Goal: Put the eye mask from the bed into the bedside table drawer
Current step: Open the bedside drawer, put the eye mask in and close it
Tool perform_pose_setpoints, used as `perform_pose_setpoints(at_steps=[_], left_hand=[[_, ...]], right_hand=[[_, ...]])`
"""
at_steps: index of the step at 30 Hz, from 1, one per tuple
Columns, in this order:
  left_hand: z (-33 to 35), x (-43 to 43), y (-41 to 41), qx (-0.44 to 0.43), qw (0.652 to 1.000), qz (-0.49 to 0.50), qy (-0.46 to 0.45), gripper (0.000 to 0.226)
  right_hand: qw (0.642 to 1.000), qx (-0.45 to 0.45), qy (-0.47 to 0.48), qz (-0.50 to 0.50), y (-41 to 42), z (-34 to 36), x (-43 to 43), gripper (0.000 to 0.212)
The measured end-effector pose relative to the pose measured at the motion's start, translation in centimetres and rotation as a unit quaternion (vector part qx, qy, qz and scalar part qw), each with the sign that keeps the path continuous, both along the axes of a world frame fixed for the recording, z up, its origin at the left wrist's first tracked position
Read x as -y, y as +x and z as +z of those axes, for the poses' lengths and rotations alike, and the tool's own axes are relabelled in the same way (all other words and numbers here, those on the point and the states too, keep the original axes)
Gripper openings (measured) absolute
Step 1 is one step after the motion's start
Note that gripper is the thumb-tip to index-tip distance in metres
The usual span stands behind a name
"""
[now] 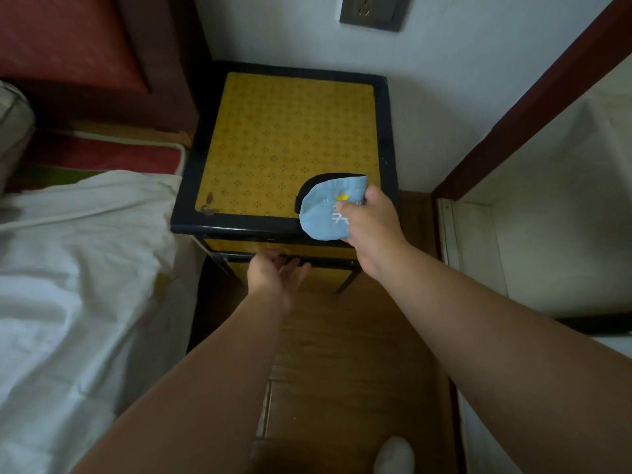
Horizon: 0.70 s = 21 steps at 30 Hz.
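A light blue eye mask (321,210) with a black strap and a yellow crown print is folded in my right hand (371,224), held over the front right corner of the bedside table (284,142). The table has a yellow patterned top and a black frame. My left hand (273,273) is at the drawer front (273,248) just under the top, fingers spread and curled against its lower edge. The drawer looks closed.
The bed with a white sheet (78,268) fills the left side, beside a red headboard (68,39). A white cabinet with a dark red frame (533,131) stands on the right. Wooden floor (342,371) runs between them. A wall socket (374,10) sits above the table.
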<state>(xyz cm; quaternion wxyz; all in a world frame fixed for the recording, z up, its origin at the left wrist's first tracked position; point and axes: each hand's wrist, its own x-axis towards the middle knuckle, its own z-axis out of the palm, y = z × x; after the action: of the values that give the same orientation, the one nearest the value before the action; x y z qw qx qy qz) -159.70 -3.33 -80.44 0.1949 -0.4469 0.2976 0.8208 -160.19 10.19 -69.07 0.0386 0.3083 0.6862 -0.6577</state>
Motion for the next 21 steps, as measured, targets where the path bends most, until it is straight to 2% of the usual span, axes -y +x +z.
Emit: perform_pose_setpoints(at_steps=[5, 8, 21], left_hand=[[-0.1, -0.1, 0.0, 0.007, 1.000, 0.007, -0.002, 0.011], [-0.7, -0.2, 0.4, 0.020, 0.999, 0.007, -0.026, 0.020], [-0.9, 1.5, 6.0, 0.063, 0.993, -0.016, -0.094, 0.031]], right_hand=[[1.000, 0.005, -0.016, -0.004, -0.2, -0.3, 0.0, 0.024], [1.000, 0.006, -0.011, 0.005, -0.2, -0.5, -0.1, 0.025], [1.000, 0.010, -0.001, 0.001, 0.1, -0.5, 0.5, 0.022]])
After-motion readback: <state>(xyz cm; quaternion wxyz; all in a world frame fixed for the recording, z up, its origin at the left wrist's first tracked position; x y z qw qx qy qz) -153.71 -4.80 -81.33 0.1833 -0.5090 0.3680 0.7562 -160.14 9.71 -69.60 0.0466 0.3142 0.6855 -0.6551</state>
